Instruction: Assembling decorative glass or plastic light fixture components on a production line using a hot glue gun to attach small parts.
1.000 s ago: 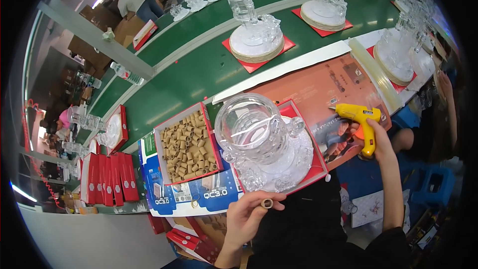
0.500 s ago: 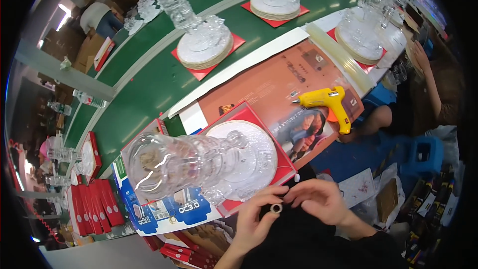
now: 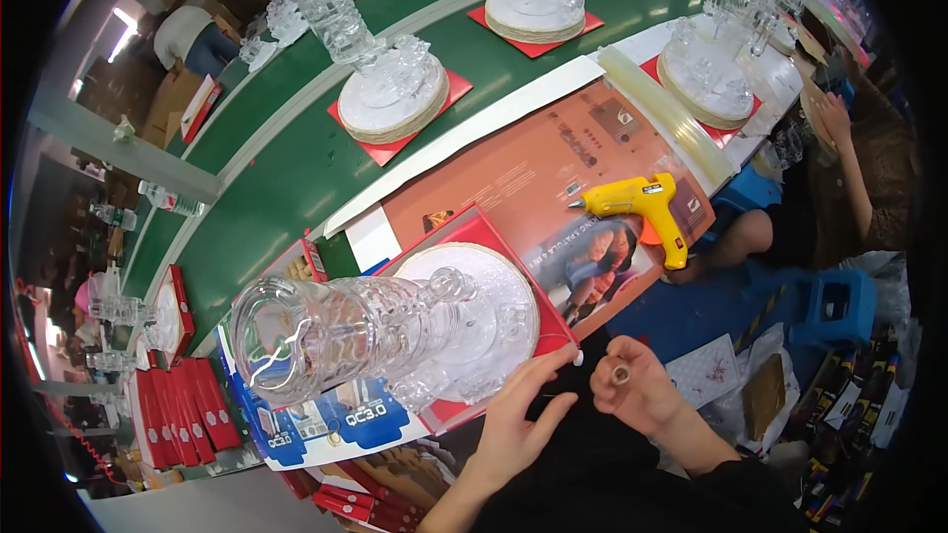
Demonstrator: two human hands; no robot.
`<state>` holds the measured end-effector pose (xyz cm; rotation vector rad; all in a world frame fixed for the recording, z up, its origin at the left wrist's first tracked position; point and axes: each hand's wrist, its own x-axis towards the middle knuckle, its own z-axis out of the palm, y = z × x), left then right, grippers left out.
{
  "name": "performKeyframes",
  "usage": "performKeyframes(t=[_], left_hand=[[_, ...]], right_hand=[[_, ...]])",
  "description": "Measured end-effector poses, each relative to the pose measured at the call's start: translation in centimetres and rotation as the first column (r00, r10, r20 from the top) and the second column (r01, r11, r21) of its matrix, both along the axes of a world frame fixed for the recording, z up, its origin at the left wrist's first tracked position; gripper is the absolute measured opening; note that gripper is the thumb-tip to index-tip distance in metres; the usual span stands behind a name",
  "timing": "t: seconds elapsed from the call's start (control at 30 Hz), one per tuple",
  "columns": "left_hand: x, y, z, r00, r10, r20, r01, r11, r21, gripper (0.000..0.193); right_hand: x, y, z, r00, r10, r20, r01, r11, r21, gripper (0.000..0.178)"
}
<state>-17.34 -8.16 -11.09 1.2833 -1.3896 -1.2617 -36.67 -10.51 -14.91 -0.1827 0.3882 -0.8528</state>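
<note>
My right hand point(image 3: 642, 390) is closed on a small beige ring point(image 3: 620, 375), held up in front of my dark clothing. My left hand point(image 3: 523, 415) holds nothing. Its fingers stretch toward the near corner of the red open box point(image 3: 558, 321), thumb apart, and a small white piece point(image 3: 578, 359) shows by the fingertips; whether they touch it I cannot tell. In the box lies a white round board point(image 3: 509, 286). A clear glass-like vessel point(image 3: 336, 331), with smaller clear parts round its foot, stands on that board and leans left in view.
A yellow glue gun point(image 3: 637, 205) lies on an orange-brown printed sheet point(image 3: 474, 173). Similar clear vessels on round boards point(image 3: 390, 104) stand along the green table point(image 3: 267, 217). Red boxes point(image 3: 188, 410) are stacked at the left. A person's arm point(image 3: 844, 158) and a blue stool point(image 3: 834, 306) are at right.
The beige ring has passed from my left hand to my right. My hands have drawn apart, and the left has opened. The view has shifted slightly.
</note>
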Motion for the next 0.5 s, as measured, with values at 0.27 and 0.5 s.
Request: performKeyframes(t=[0.27,0.5], left_hand=[[-2.5,-1.5,-5.0,0.848,-0.047,0.527,0.227,0.932,-0.281,0.037],[-2.3,-0.8,-4.4,0.925,0.078,0.371,0.023,0.965,-0.261,0.026]], right_hand=[[-0.9,0.4,-1.2,0.993,-0.111,-0.035,0.114,0.99,0.082,0.027],[0.3,0.2,-2.1,0.994,-0.074,-0.079,0.075,0.997,0.01,0.029]])
